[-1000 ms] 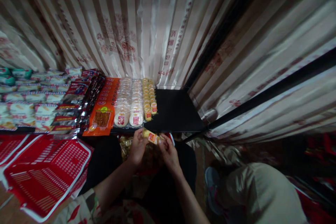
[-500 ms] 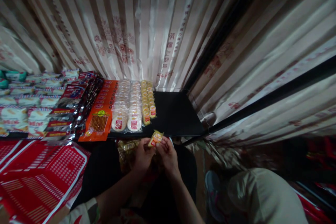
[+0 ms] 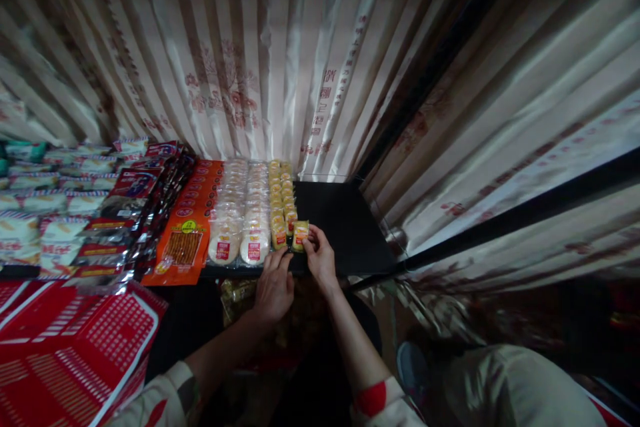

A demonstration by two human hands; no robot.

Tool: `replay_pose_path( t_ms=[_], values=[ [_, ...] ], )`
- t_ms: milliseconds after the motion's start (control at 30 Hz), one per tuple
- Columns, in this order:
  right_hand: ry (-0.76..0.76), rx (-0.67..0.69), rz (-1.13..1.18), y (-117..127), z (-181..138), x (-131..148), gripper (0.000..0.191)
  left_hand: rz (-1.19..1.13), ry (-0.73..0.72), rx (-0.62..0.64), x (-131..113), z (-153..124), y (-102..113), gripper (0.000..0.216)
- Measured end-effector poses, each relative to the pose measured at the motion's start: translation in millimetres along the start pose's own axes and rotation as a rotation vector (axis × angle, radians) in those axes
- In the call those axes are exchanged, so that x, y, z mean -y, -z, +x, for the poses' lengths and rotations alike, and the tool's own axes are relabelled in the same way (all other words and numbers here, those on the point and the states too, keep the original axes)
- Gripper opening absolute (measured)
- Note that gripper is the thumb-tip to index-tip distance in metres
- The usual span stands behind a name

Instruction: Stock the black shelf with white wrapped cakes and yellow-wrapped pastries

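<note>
We pinch the yellow packet [image 3: 301,236] in our right hand [image 3: 323,261], just beside the front of the yellow rows [image 3: 282,197] on the black shelf [image 3: 345,220]. Our left hand [image 3: 275,288] is near the rows; we cannot tell its grip.

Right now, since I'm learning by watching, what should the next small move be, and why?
Perhaps nudge the yellow packet slightly left, into line with the rightmost row: the right hand holds it at that row's front, a little off to the right.
</note>
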State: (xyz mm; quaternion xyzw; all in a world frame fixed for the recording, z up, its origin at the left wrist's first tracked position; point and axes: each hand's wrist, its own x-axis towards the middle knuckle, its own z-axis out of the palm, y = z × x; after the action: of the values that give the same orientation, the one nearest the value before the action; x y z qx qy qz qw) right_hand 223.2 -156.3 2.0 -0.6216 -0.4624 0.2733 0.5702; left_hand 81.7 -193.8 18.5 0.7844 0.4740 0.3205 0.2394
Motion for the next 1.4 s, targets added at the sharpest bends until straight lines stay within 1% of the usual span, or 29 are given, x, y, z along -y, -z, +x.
replay_pose_path(
  t_ms=[133,333,467,600,700,800,933,1100,1233,1400],
  values=[
    [0.017,0.026,-0.016,-7,9,-1,0.034,0.067,-0.014,0.033,4,7,-6,0.041],
    [0.03,0.031,-0.014,-12,17,1,0.031,0.079,0.008,-0.01,12,9,-13,0.041],
    [0.074,0.031,-0.115,-16,15,-1,0.03,0.091,-0.007,-0.002,17,9,-17,0.041],
    [0.117,-0.025,-0.192,-20,8,-4,0.03,0.092,-0.019,0.005,21,8,-19,0.042],
    [0.128,-0.057,-0.221,-23,4,-5,0.032,0.073,-0.051,-0.002,21,9,-19,0.044],
    [0.14,-0.051,-0.229,-25,2,-6,0.034,0.061,-0.079,0.005,22,11,-22,0.045],
    [0.139,-0.01,-0.228,-23,1,-9,0.035,0.041,-0.052,0.012,24,13,-29,0.049],
    [0.201,-0.047,-0.345,-20,-1,-11,0.038,-0.001,-0.038,0.013,23,12,-35,0.055],
    [0.184,-0.024,-0.305,-25,-1,-16,0.039,-0.02,-0.022,-0.002,20,12,-34,0.057],
    [0.165,-0.029,-0.302,-27,-1,-18,0.04,-0.035,-0.012,0.045,15,13,-29,0.056]
  ],
)
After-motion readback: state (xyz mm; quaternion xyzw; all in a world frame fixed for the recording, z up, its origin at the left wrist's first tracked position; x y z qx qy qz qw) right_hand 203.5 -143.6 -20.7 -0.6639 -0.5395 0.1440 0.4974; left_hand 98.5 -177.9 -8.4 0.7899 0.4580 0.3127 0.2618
